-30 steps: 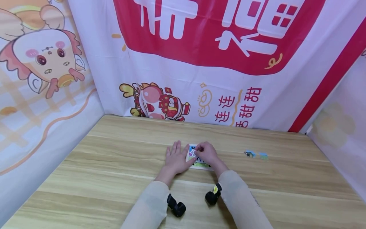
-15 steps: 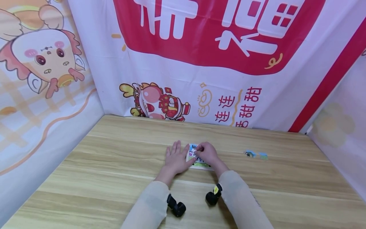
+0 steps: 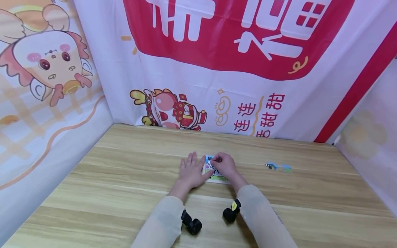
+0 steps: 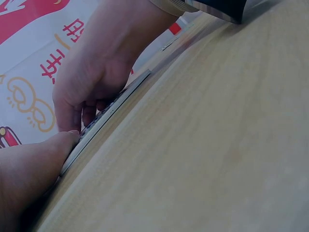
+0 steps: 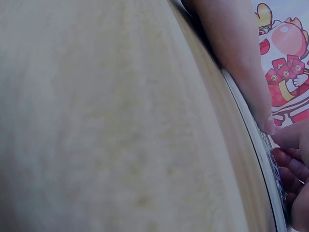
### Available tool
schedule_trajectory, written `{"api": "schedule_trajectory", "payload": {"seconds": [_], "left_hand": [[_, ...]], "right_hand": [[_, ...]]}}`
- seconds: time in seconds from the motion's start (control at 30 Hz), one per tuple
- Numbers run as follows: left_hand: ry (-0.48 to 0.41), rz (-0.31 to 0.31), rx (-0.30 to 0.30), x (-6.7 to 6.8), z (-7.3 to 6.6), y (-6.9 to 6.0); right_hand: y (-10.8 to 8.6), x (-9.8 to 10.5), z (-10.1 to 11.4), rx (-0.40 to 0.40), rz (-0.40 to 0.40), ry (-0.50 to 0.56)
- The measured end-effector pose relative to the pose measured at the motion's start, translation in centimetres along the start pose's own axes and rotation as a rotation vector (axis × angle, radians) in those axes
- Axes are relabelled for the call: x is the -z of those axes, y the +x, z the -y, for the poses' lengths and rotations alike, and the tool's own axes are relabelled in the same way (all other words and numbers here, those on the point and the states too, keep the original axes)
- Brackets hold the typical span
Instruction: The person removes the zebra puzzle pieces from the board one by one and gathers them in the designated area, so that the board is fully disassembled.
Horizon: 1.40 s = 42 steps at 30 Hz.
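Note:
A small zebra picture puzzle (image 3: pixel 217 179) in a pale flat board lies on the wooden table. My left hand (image 3: pixel 191 175) rests with straight, spread fingers at the board's left side, its thumb reaching over the picture. Over the picture's upper right, my right hand (image 3: pixel 225 166) has bent fingers, with thumb and forefinger close together near the zebra's head. In the left wrist view, the right hand's fingertips touch the surface of the board (image 4: pixel 107 117) beside the left thumb (image 4: pixel 65 140). Whether a piece sits between the right fingertips is hidden.
Two loose puzzle pieces lie right of the board: a dark and blue one (image 3: pixel 272 166) and a blue and green one (image 3: pixel 286 168). Printed cloth (image 3: pixel 198 79) hangs along the table's back and sides. Each wrist carries a black camera.
Both hands stay in nearly the same place. The right hand's fingertips shift only slightly over the picture, and the loose pieces keep their places on the table.

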<state>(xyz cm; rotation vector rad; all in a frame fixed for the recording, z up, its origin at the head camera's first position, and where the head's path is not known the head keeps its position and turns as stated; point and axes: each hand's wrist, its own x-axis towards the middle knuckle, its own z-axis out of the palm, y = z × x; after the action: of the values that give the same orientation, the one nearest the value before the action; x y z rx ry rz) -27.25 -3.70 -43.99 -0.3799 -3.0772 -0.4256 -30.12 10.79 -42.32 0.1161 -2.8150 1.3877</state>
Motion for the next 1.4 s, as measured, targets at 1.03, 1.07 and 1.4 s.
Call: {"api": "schedule_trajectory", "payload": {"seconds": [1.03, 1.07, 1.4], "left_hand": [[-0.003, 0.013, -0.002, 0.1, -0.1, 0.1], [-0.001, 0.013, -0.002, 0.1, -0.1, 0.1], [-0.003, 0.008, -0.002, 0.0, 0.0, 0.1]], "right_hand": [[0.1, 0.1, -0.3, -0.004, 0.032, 0.042], [0.1, 0.1, -0.3, -0.001, 0.03, 0.043], [0.4, 1.1, -0.8, 0.027, 0.005, 0.102]]}}
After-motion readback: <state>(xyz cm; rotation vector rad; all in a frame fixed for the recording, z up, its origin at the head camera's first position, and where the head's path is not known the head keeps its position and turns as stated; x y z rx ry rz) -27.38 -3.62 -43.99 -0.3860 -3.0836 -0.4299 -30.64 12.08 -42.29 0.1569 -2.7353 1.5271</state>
